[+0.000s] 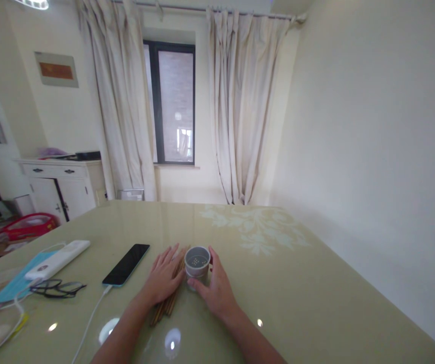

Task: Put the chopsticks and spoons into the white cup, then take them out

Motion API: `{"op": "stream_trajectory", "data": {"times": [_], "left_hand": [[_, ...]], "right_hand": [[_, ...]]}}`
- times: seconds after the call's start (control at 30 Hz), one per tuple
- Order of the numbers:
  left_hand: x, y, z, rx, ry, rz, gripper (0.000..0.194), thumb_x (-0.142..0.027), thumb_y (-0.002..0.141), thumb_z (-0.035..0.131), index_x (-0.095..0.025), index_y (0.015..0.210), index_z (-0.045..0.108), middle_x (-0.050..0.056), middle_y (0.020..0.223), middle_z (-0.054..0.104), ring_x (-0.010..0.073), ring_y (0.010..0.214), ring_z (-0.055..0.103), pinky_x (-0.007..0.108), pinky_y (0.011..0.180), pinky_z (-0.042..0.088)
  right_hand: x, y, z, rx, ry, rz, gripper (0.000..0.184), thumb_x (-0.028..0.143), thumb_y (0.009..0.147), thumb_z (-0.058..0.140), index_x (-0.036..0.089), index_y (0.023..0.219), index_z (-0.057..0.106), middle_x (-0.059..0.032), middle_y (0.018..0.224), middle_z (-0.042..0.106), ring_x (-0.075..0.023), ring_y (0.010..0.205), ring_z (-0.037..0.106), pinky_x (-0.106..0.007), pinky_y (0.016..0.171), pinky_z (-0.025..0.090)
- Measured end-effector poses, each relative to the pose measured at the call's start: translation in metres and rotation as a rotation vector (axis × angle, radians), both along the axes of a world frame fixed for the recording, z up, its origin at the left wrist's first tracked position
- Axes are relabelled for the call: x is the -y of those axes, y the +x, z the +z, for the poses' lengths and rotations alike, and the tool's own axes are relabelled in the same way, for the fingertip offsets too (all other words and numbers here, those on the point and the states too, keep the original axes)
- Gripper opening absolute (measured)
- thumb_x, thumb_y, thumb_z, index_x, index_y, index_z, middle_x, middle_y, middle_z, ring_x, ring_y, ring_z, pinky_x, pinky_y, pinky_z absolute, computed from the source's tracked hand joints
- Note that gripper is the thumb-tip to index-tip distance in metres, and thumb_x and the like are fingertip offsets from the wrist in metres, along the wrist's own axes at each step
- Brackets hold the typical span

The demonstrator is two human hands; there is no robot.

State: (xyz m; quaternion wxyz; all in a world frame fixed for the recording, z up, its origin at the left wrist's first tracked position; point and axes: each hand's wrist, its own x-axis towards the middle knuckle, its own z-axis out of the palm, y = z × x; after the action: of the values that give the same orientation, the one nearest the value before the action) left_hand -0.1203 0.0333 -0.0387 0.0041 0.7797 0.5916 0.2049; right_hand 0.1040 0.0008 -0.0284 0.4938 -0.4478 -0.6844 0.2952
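Observation:
A bundle of brown wooden chopsticks (164,309) lies slantwise on the glossy table. Over it rests my left hand (164,278), fingers stretched out flat, covering the bundle's middle. Just right of the chopsticks stands a round grey chopstick holder (197,268), upright, its mouth facing up and small light holes showing in its bottom. My right hand (218,289) is closed around the holder's right side, thumb at the front and fingers behind. The left hand's thumb reaches close to the holder; whether it touches, I cannot tell.
Left of my hands a black phone (126,265) lies with a white cable plugged in. Farther left are folded glasses (58,288), a white power strip (58,259) and a blue mask (20,280). A wall (372,151) runs along the table's right edge.

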Motion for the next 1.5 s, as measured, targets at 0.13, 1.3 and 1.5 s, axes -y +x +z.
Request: {"op": "stream_trajectory", "data": {"times": [0.13,1.3,1.5], "left_hand": [[-0.001,0.003,-0.013,-0.044,-0.076,-0.035,0.056,-0.049,0.103,0.049,-0.036,0.158,0.05,0.004,0.175,0.032,0.0355,0.162,0.027,0.059,0.129,0.028],[0.013,0.076,0.0,-0.004,0.089,-0.127,0.04,-0.035,0.099,0.054,-0.028,0.135,0.07,0.007,0.162,0.053,0.0302,0.154,0.042,0.056,0.129,0.03],[0.025,0.091,0.013,0.02,0.138,-0.127,0.028,-0.025,0.099,0.051,-0.024,0.114,0.074,0.011,0.142,0.067,0.0297,0.137,0.056,0.053,0.124,0.036]], "right_hand": [[-0.001,0.001,0.003,-0.005,-0.012,0.001,0.098,0.03,0.076,0.087,0.024,0.16,0.036,-0.0154,0.155,0.058,-0.0328,0.144,0.056,-0.051,0.12,0.044],[0.006,0.117,0.047,0.012,-0.268,0.307,0.07,0.033,0.066,0.094,0.024,0.131,0.069,-0.01,0.13,0.076,-0.0342,0.119,0.071,-0.053,0.104,0.055],[0.004,0.116,0.044,-0.017,-0.311,0.361,0.08,0.042,0.064,0.097,0.023,0.135,0.066,-0.0101,0.132,0.075,-0.0338,0.12,0.071,-0.053,0.106,0.055]]}}
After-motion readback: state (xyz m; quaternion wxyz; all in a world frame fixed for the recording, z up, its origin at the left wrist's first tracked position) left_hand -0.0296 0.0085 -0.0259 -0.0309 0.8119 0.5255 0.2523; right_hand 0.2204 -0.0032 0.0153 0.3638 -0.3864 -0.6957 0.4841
